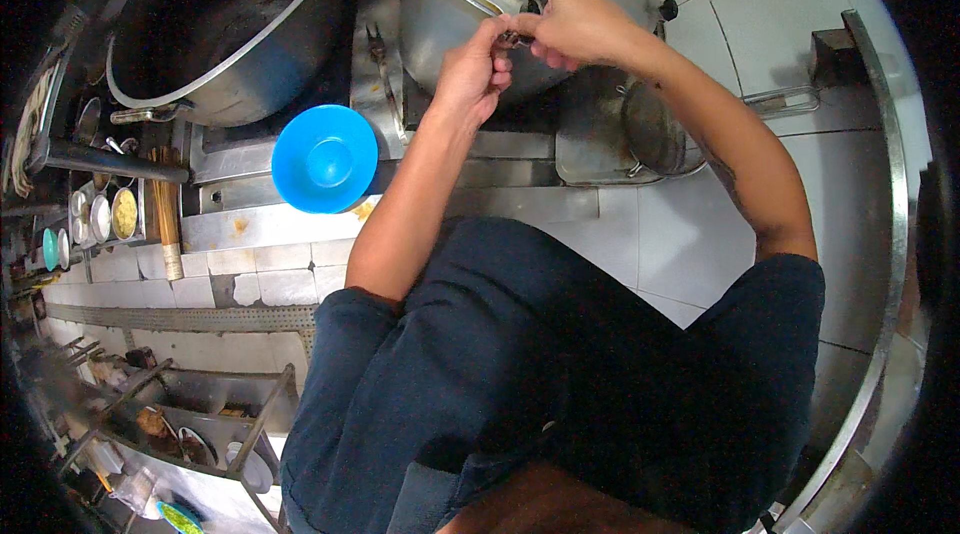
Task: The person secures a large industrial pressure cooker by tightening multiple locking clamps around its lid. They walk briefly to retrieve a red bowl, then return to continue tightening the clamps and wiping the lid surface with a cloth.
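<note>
My two hands meet over a large silvery pot with a lid (460, 29) at the far middle. My left hand (468, 74) is closed, its fingertips pressed on a small dark, metallic-looking piece (515, 39) that I cannot make out. From the right, my right hand (580, 19) touches the same piece with its thumb, index finger lifted and bent, lower fingers curled. A bright blue bowl (325, 159) sits on the steel ledge to the left of my left forearm; it looks empty inside.
A big dark open pot (225, 44) stands at the far left. A long two-pronged fork (385, 79) lies between the pots. To the right, a strainer (655, 129) rests on a metal tray (590, 144). Wooden sticks (163, 199) and condiment bowls (124, 213) are at the left.
</note>
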The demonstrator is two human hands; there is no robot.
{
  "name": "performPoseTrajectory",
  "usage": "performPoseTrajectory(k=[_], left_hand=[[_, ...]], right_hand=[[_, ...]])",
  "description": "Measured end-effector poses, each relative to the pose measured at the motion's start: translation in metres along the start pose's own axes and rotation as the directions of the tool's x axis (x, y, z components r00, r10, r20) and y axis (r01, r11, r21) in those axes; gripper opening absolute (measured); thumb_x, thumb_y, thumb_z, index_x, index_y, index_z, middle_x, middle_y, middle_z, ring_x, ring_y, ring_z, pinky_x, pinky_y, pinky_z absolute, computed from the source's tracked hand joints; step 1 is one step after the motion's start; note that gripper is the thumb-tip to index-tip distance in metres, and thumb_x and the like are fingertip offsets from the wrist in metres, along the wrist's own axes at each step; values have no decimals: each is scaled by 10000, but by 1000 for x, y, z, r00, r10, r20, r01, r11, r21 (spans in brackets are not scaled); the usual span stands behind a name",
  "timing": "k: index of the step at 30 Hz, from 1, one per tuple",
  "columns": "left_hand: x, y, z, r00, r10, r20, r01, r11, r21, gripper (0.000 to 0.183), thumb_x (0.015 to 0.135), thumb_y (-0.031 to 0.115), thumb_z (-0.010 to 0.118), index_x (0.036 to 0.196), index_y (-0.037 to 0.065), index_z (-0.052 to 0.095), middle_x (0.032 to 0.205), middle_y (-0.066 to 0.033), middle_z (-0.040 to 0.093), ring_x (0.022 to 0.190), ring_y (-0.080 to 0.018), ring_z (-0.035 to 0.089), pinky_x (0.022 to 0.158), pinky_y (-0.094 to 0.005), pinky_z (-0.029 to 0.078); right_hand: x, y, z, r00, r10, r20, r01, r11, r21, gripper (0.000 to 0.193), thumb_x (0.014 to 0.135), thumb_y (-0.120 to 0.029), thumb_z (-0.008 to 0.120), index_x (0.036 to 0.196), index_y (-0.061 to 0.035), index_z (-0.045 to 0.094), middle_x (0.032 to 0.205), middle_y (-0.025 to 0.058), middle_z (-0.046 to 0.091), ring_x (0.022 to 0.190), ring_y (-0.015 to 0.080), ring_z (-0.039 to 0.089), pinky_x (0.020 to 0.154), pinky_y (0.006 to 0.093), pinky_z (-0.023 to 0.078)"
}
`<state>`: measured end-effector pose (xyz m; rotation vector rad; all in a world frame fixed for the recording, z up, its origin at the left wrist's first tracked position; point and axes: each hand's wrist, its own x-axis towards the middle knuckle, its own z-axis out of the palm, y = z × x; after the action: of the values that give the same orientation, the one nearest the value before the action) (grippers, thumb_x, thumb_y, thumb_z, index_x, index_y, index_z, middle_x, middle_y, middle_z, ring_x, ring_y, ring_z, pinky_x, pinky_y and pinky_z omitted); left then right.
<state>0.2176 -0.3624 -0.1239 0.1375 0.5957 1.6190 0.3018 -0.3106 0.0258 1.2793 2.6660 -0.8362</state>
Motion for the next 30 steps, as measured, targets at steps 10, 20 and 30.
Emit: performPoseTrajectory(k=[10, 20, 30], left_hand=[[-1, 0, 5, 999, -4, -38, 3, 1000, -23, 238, 862, 255, 671, 762, 110, 511, 640, 31, 411, 462, -54, 314, 392, -216, 248], [4, 2, 7, 993, -120, 7, 120, 982, -146, 233, 859, 255, 659, 788, 126, 478, 622, 40, 322, 451, -65, 248, 372, -220, 208], [0, 4, 12, 990, -141, -9, 136, 969, -208, 228, 846, 230, 673, 788, 120, 482, 628, 35, 333, 429, -64, 229, 359, -225, 186]], right_hand=[[8, 29, -16, 843, -523, 124, 496, 669, -554, 235, 914, -161, 593, 1037, 33, 643, 706, 219, 638, 670, 382, 625, 635, 426, 502], [19, -3, -40, 960, 97, 262, -57, 986, -155, 491, 921, -426, 546, 830, 46, 648, 677, 223, 621, 683, 413, 617, 671, 491, 487], [22, 25, -27, 737, -667, 113, 565, 516, -644, 265, 842, -252, 707, 801, 9, 688, 652, 136, 588, 626, 323, 599, 612, 393, 490]])
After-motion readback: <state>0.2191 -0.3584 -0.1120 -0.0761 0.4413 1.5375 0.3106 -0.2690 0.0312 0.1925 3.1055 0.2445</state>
